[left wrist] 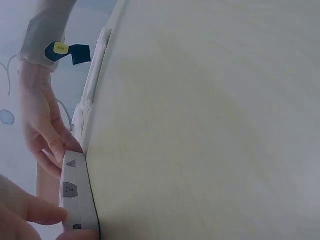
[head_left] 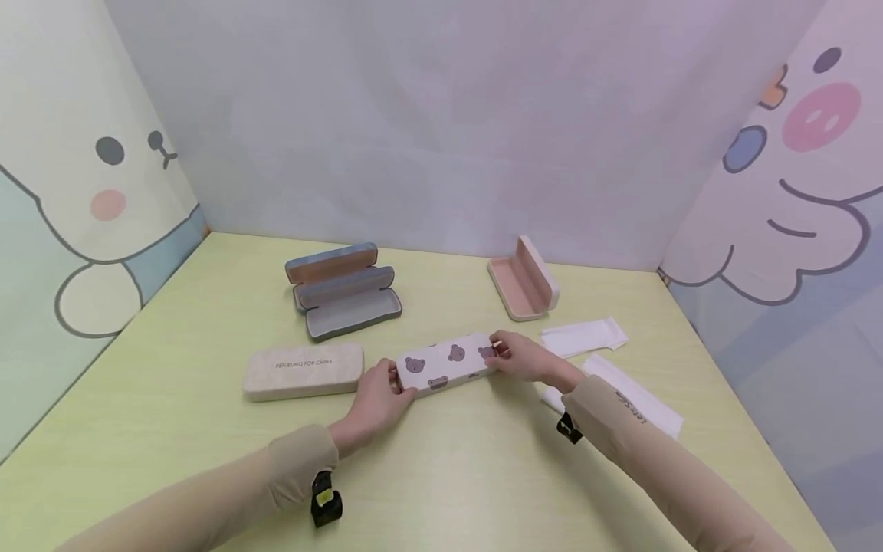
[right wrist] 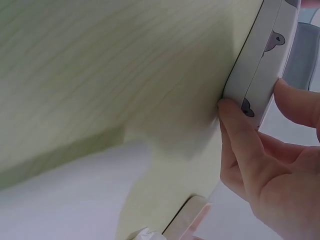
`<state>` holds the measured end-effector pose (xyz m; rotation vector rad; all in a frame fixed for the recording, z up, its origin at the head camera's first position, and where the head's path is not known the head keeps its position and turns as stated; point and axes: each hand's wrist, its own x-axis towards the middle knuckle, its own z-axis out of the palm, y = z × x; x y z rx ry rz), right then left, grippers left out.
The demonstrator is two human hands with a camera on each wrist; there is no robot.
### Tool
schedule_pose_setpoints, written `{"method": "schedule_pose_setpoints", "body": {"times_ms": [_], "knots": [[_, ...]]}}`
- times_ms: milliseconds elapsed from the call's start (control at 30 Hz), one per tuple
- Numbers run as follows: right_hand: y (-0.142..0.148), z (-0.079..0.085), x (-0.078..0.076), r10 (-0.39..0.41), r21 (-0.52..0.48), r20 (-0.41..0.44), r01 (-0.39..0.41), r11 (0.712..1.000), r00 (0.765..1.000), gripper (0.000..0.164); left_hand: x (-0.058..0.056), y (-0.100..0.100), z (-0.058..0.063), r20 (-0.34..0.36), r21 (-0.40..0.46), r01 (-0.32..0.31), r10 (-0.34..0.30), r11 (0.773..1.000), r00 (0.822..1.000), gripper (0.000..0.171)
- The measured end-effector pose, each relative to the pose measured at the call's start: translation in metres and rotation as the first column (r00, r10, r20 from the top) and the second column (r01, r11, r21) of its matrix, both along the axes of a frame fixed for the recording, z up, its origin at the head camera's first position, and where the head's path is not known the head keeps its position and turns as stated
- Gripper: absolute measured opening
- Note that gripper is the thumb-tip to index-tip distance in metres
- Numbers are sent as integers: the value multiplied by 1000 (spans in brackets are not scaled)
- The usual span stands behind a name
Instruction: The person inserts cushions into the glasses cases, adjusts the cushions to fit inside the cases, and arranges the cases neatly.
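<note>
A white glasses case (head_left: pixel 441 364) with brown bear faces lies closed on the table, its lid seam visible along the side in the right wrist view. My left hand (head_left: pixel 378 399) grips its left end, thumb on the near side. At the other end, my right hand (head_left: pixel 520 356) pinches the case between thumb and fingers. In the right wrist view the right fingers (right wrist: pixel 240 135) press against the case's side and corner. Immediately left of the left hand is a closed beige glasses case (head_left: pixel 303 372) printed "REFUELING FOR CHINA".
Behind the left hand stands a blue-grey glasses case (head_left: pixel 352 314) with its lid up and a folded middle part. A pink-lined case (head_left: pixel 517 291) stands open at back right. White cloth-like pieces (head_left: pixel 582 337) lie by the right forearm. Printed curtains (head_left: pixel 441 130) border the table.
</note>
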<state>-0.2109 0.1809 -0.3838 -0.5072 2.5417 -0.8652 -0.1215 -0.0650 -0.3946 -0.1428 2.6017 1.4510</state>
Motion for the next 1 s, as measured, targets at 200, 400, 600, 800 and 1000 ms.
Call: {"method": "schedule_pose_setpoints", "body": {"times_ms": [200, 400, 600, 800, 1000], "knots": [[-1, 2, 3, 64, -18, 13, -64, 998, 998, 45, 21, -3, -1, 12, 46, -41, 40, 998, 999, 37], [-8, 2, 8, 121, -20, 0, -121, 992, 993, 42, 37, -10, -5, 26, 55, -81, 80, 995, 996, 42], [-24, 1, 17, 147, -36, 8, -146, 989, 989, 41, 51, -25, -6, 19, 29, -107, 106, 994, 994, 46], [-38, 0, 24, 190, -21, -29, -191, 981, 981, 38, 61, -40, -5, 31, 25, -120, 119, 992, 992, 41], [-54, -1, 31, 190, -17, -44, -191, 981, 981, 37, 63, -55, -2, 47, -13, -125, 125, 992, 991, 40]]}}
